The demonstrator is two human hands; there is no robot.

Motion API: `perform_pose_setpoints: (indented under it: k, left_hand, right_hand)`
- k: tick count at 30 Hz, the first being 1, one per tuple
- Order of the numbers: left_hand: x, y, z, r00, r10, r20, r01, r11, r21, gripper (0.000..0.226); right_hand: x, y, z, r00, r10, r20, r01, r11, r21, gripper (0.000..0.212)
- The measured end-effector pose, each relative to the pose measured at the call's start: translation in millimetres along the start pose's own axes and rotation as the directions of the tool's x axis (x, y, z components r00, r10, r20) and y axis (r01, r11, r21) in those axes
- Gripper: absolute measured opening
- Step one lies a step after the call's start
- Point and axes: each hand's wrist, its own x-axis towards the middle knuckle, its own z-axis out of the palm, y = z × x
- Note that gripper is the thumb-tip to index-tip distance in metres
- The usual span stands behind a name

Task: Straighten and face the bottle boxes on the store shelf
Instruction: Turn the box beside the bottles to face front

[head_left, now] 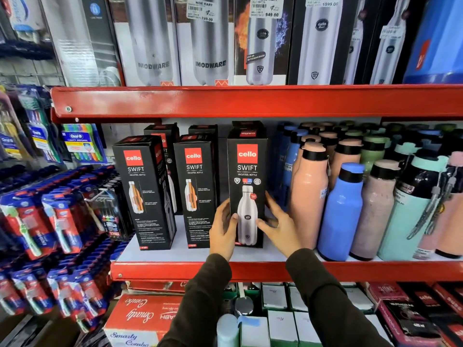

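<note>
on the middle shelf (200, 256), near its front edge, i have the right-most cello box (246, 189) between my two hands: my left hand (223, 231) is curled round its lower left edge with the thumb on the front face, and my right hand (278, 226) rests half open against its lower right side, fingers spread, more steadying than gripping. this box stands upright and faces me squarely; the middle box (194, 194) and the left box (144, 191) are turned a little, showing their side panels, so i judge they are yet to be faced. the risk i see is height: these boxes are tall and narrow, and a push low down could tip one backward into the boxes behind. just to the right, the pink bottle (309, 194) and blue bottle (342, 211) stand close, and a careless sweep of my right hand could knock them over. the shelf surface is pale and smooth, so a box should slide easily. red shelf rails run above and below, and toothbrush packs (57, 221) hang at the left.
</note>
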Motion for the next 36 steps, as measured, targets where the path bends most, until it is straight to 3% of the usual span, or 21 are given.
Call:
perform_pose_setpoints:
  k: [9,21,30,36]
  left_hand:
    - [1.5,-5.1,4.4,0.999,-0.013,-0.05,0.016,0.998,0.062,0.047]
    - [2.8,-1.5,11.9,0.999,-0.044,0.0,0.043,0.99,0.133,0.049]
    - [-13.7,-1.1,9.0,1.0,-0.02,0.011,0.017,0.983,0.185,0.055]
    - [-30.5,2.4,-1.5,0.984,0.117,-0.134,-0.086,0.973,0.215,0.039]
  right_hand:
    - [0.6,4.8,12.4,0.998,0.06,-0.031,-0.061,0.997,-0.043,0.07]
    - [-5.2,3.1,10.0,0.992,0.073,-0.102,-0.082,0.992,-0.091,0.071]
    - [-19.5,1.4,11.5,0.959,0.06,-0.277,-0.063,0.998,-0.002,0.053]
    - [-46.5,-4.7,19.3,0.915,-0.1,-0.391,0.083,0.995,-0.061,0.039]
